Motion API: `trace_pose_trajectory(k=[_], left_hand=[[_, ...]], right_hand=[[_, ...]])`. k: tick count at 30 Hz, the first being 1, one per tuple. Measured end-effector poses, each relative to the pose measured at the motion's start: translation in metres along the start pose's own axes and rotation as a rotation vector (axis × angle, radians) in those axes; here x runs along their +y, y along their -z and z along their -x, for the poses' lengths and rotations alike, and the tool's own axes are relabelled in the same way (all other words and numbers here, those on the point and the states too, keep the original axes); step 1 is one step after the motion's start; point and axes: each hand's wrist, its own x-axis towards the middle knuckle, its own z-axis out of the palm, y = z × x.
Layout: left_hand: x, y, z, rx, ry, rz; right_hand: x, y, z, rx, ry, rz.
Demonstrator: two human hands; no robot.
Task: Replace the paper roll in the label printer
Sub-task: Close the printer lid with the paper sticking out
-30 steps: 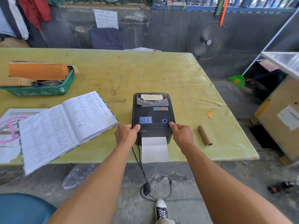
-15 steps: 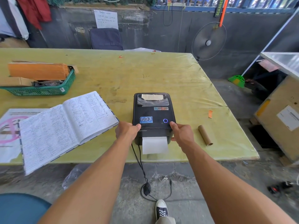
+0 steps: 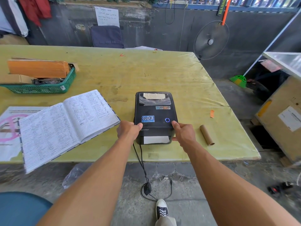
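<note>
Black printer [image 3: 155,111] w/ blue sticker [image 3: 147,119]; yellow-green table [image 3: 162,70]; green basket [image 3: 40,88]

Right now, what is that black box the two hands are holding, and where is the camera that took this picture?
The camera sits on a person's head and looks down, so you see their own arms reaching out. The black box is a label printer, a machine that prints labels. The left hand and the right hand grip its front corners, thumbs on top. A white strip of paper peeks out of its front slot. Beside it on the yellow table lies a bare cardboard tube. An open notebook full of handwriting and a green basket are on the left.
</note>
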Motion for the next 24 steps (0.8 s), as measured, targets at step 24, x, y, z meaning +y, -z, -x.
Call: trace_pose_trajectory(k=[24], left_hand=[[-0.0030,-0.0036,-0.0062,0.003,-0.025,-0.014]], right_hand=[[-0.0007,-0.0020,-0.0021,0.018,-0.055,-0.037]])
